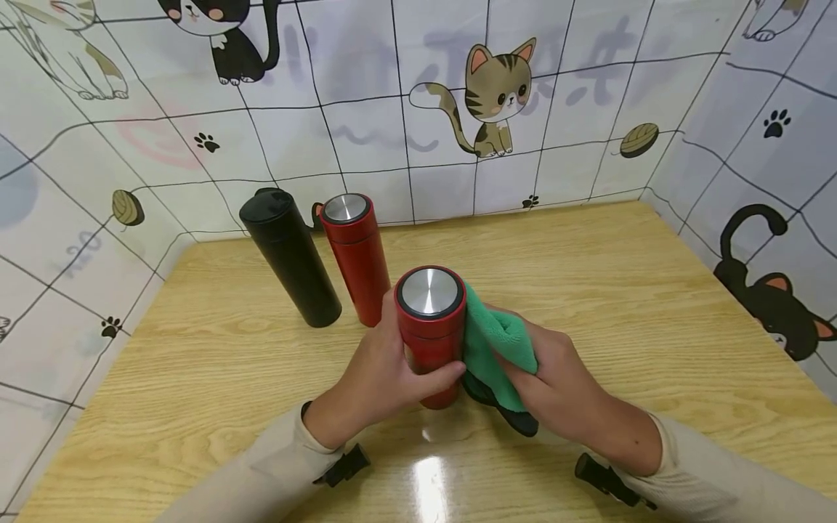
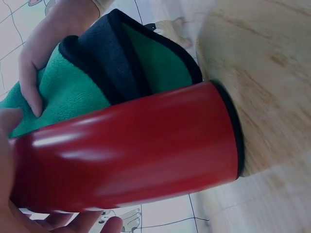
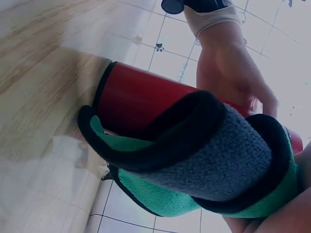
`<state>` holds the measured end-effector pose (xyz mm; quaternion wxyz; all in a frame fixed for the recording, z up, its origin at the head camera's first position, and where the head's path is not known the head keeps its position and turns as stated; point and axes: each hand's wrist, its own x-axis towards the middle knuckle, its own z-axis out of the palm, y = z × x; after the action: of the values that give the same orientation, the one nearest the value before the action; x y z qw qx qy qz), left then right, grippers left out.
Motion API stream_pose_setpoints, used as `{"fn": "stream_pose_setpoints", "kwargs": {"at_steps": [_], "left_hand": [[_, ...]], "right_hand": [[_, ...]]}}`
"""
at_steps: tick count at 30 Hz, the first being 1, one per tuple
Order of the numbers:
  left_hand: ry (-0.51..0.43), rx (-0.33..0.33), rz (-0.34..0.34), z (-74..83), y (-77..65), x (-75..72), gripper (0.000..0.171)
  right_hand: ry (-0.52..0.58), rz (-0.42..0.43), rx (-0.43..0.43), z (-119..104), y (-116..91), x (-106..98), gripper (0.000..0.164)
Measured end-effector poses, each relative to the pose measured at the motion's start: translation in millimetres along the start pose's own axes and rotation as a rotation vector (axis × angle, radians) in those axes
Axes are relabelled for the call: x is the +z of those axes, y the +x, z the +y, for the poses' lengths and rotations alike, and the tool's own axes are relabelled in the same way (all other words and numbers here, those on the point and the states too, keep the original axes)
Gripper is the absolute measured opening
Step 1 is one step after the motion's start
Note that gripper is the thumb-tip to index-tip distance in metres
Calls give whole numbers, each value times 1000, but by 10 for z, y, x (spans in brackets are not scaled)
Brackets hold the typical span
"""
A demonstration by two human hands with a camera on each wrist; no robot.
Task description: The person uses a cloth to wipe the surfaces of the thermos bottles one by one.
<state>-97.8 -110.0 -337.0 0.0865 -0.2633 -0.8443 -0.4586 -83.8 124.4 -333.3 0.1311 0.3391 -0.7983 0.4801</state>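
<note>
A red thermos bottle (image 1: 431, 352) with a silver-topped lid stands upright at the middle of the table, its base at the wood. My left hand (image 1: 382, 378) grips it from the left, thumb across the front. In the left wrist view, curled fingertips show past the far side of the bottle (image 2: 126, 150). On the other side my right hand (image 1: 556, 378) holds a folded green cloth (image 1: 500, 338) against the bottle's wall. Dark trim and a grey reverse side of the cloth (image 3: 233, 155) show in the right wrist view. The cloth partly hides the right fingers.
Behind and left of my left hand stand a second red bottle (image 1: 360, 261) and a black bottle (image 1: 290, 258). The wooden table (image 1: 608, 290) is backed and flanked by white cat-print sheeting (image 1: 360, 138). A dark device sits at each wrist.
</note>
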Motion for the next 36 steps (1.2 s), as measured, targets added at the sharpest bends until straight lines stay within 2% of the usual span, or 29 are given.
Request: {"fn": "stream_pose_setpoints", "kwargs": {"at_steps": [2,5,10,13,17,24,30,32,36], "left_hand": [[35,8,-13,1,-16,-17,81],[75,28,-29,1,-28,-32,73],[41,48,-65,15,-15,-38,75],[22,49,-82,6,-2,-45,75],[53,49,-81,6,0,-54,77],[38,24,-97,47,-8,-55,78],[47,33,-78,52,-10,-48,77],[47,33,-74,49,-14,-45,77],[34,28,-76,46,-18,-39,77]], "right_hand": [[-18,5,9,-1,0,-2,54],[-18,57,-11,-5,-6,-3,55],[58,137,-53,-31,-17,-11,56],[65,130,-43,-36,-6,-21,55],[43,109,-9,-28,6,-28,53],[71,152,-77,-19,-8,-17,54],[19,84,29,-19,3,-18,52],[12,83,33,-15,4,-11,51],[39,145,-21,-22,-1,0,54]]}}
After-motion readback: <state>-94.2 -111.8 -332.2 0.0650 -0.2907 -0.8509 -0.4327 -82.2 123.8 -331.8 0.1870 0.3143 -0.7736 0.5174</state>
